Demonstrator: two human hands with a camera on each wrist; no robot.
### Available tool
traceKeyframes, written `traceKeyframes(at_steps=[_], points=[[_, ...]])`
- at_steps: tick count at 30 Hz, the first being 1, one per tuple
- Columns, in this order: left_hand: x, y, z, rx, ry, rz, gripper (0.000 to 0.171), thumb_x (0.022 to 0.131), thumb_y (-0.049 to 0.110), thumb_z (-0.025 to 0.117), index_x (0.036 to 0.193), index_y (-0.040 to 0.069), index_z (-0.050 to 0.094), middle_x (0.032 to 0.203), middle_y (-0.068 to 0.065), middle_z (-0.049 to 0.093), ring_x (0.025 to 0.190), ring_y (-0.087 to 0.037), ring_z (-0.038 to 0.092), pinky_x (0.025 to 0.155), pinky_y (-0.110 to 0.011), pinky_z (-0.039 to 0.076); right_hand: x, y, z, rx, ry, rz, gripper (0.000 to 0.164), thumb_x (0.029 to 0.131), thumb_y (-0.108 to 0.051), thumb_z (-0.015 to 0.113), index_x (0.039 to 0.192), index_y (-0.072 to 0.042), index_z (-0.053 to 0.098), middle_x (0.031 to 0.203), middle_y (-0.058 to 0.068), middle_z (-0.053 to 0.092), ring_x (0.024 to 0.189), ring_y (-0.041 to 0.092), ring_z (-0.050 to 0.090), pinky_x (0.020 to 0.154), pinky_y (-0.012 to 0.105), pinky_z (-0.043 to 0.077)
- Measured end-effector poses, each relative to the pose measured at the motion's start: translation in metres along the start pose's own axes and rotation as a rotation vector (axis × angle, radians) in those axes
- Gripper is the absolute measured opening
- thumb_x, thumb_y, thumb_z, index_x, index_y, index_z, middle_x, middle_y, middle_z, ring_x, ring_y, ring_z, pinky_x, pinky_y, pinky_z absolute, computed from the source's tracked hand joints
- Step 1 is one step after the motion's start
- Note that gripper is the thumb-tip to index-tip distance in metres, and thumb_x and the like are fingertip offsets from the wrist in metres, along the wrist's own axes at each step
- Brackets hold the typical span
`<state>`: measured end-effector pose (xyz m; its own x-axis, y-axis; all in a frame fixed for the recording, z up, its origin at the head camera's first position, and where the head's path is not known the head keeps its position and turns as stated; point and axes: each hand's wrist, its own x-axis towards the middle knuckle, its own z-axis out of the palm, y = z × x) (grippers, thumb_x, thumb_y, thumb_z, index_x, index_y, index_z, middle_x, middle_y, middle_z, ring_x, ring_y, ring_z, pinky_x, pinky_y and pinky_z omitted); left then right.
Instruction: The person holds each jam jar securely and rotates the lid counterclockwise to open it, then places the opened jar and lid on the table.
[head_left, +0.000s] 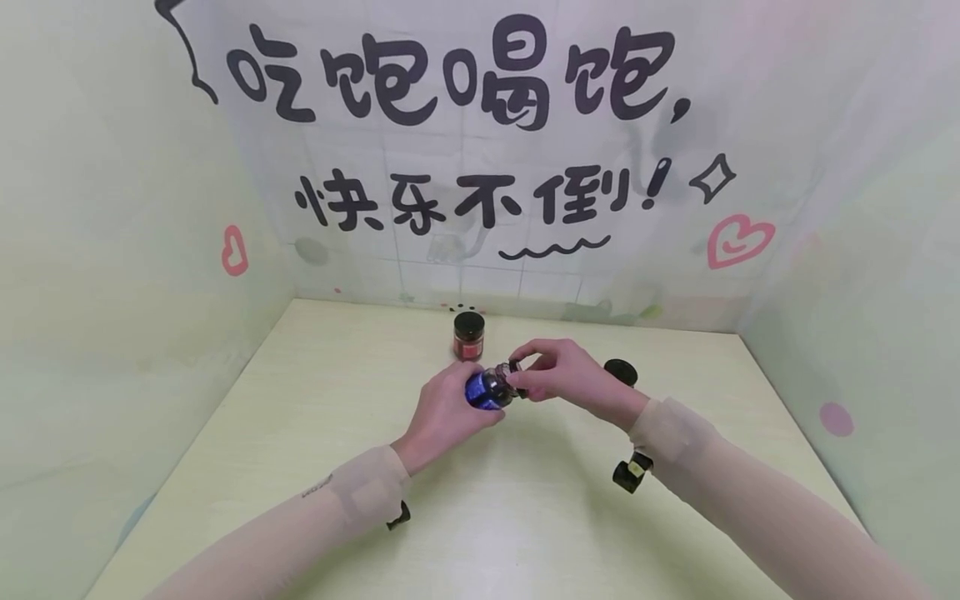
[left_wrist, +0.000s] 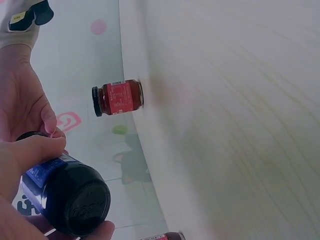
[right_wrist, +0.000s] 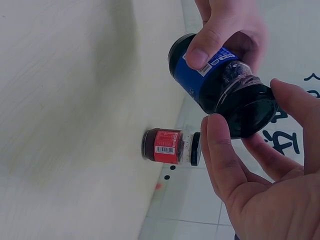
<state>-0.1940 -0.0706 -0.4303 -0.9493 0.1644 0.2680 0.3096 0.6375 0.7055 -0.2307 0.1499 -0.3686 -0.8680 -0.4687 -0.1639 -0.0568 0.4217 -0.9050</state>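
Note:
My left hand (head_left: 444, 410) grips a dark glass jar with a blue label (head_left: 486, 390) around its body, above the table. The jar is tilted, its mouth toward the right hand and its base facing the left wrist camera. At the mouth end, fingertips and thumb of my right hand (head_left: 573, 377) pinch the rim of a black lid (right_wrist: 250, 111). The lid sits at the jar's neck, where clear glass with dark contents shows. In the left wrist view the left thumb lies across the blue-label jar (left_wrist: 82, 200).
A red-label jar with a black lid (head_left: 468, 337) stands upright at the table's back, behind the hands. Another black-lidded jar (head_left: 621, 371) is partly hidden by the right wrist; its red label (left_wrist: 120, 97) shows in the left wrist view. Walls enclose the table (head_left: 255, 400) at back and sides.

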Motion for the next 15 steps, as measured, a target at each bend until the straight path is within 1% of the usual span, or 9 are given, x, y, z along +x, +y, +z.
traceKeyframes(at_steps=[6, 11, 15], points=[[-0.0003, -0.0019, 0.0000, -0.003, 0.006, -0.046, 0.060, 0.069, 0.030, 0.093, 0.117, 0.011, 0.064, 0.107, 0.001, 0.064, 0.093, -0.018, 0.062, 0.081, -0.036, 0.055, -0.0036, 0.0001, -0.0036, -0.012, 0.024, -0.010, 0.045, 0.086, -0.032, 0.081, 0.126, -0.020, 0.064, 0.106, 0.011, 0.072, 0.089, 0.027, 0.072, 0.085, 0.042, 0.057], [0.0000, -0.0016, -0.0010, 0.005, 0.019, -0.081, 0.063, 0.069, 0.034, 0.092, 0.119, 0.010, 0.062, 0.108, -0.002, 0.065, 0.094, -0.021, 0.062, 0.082, -0.038, 0.055, -0.0055, 0.0026, -0.0057, -0.039, 0.042, -0.011, 0.045, 0.085, -0.034, 0.082, 0.124, -0.020, 0.065, 0.111, 0.011, 0.069, 0.088, 0.026, 0.072, 0.084, 0.039, 0.057], [0.0003, -0.0031, -0.0025, 0.007, 0.028, -0.099, 0.063, 0.070, 0.035, 0.092, 0.119, 0.010, 0.062, 0.107, -0.003, 0.066, 0.093, -0.022, 0.062, 0.082, -0.039, 0.054, -0.0057, 0.0048, -0.0070, -0.051, 0.052, -0.015, 0.046, 0.084, -0.034, 0.082, 0.123, -0.016, 0.064, 0.112, 0.012, 0.067, 0.087, 0.025, 0.072, 0.084, 0.039, 0.057]])
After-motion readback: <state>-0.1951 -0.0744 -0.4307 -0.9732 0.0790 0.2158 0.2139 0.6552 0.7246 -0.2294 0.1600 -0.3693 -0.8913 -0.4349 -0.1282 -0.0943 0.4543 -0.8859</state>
